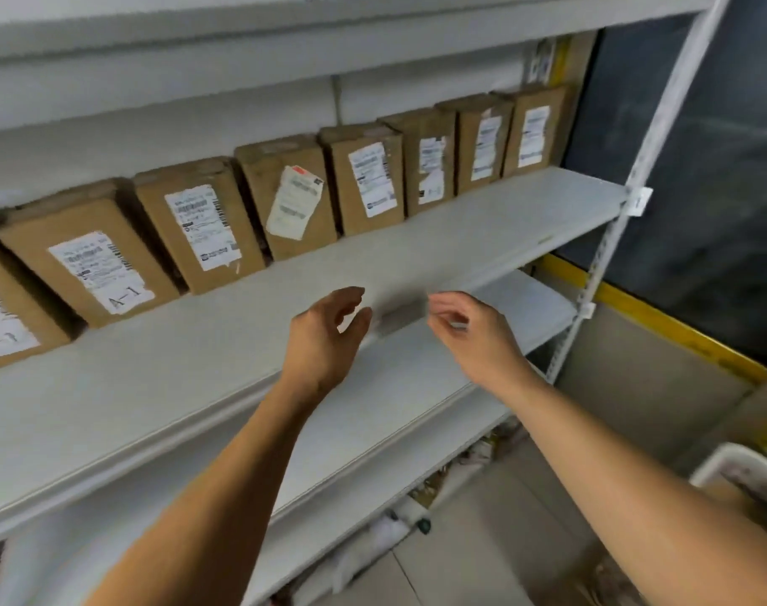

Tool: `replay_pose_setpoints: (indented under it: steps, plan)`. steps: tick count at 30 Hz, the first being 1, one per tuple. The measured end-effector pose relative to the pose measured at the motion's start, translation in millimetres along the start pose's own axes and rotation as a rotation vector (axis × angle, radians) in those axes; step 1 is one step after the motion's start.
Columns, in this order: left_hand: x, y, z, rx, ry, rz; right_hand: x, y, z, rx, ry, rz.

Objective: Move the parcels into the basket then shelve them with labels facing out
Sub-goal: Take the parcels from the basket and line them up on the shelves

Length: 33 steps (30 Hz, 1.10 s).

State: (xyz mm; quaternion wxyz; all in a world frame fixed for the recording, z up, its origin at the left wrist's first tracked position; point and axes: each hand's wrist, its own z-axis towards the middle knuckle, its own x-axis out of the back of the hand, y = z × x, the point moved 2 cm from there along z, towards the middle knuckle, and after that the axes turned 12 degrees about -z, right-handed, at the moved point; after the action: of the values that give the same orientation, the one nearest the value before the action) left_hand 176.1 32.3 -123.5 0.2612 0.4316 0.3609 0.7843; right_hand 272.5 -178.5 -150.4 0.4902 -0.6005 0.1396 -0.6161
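Note:
Several brown cardboard parcels [285, 199] stand upright in a row along the back of a white shelf [482, 238], white labels facing outward. The nearest one on the left [88, 255] bears "A-1" on its label. My left hand [325, 338] and my right hand [469, 334] hover side by side in front of the shelf's front edge, below the row of parcels. Both hands hold nothing, with fingers loosely curled and apart. A white basket [740, 474] shows only as a rim at the right edge, with something brown inside.
A lower white shelf [416, 387] runs beneath the hands. A perforated white upright [609, 238] carries the shelves on the right. Beyond it lies a dark panel [701, 168] with a yellow strip. Bags and clutter lie on the floor under the shelves.

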Motion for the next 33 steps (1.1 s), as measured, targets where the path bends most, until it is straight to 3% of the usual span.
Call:
replay_pose_setpoints:
  steps: [5,13,17,24,28,33]
  plan:
    - [-108.8,29.4,27.5,-0.079,-0.177,-0.047,67.2,77.8,-21.3,-0.182,0.117,-0.029]
    - [-297.9,36.8,54.8,-0.047,-0.582,-0.127,146.2,198.8,-79.7,-0.605,0.287,-0.244]
    - [-390.9,47.9,41.6,-0.044,-0.851,-0.177,168.4,253.0,-135.5,-0.829,0.374,-0.232]
    - [-525.2,83.6,-26.2,-0.062,-1.161,-0.17,207.0,306.0,-230.6,-1.124,0.473,-0.197]
    - [-588.1,102.4,-69.9,-0.059,-1.285,-0.107,231.7,345.0,-279.0,-1.229,0.487,-0.189]
    - [-657.6,114.3,-115.7,-0.022,-1.322,-0.004,269.3,412.5,-327.0,-1.313,0.447,-0.153]
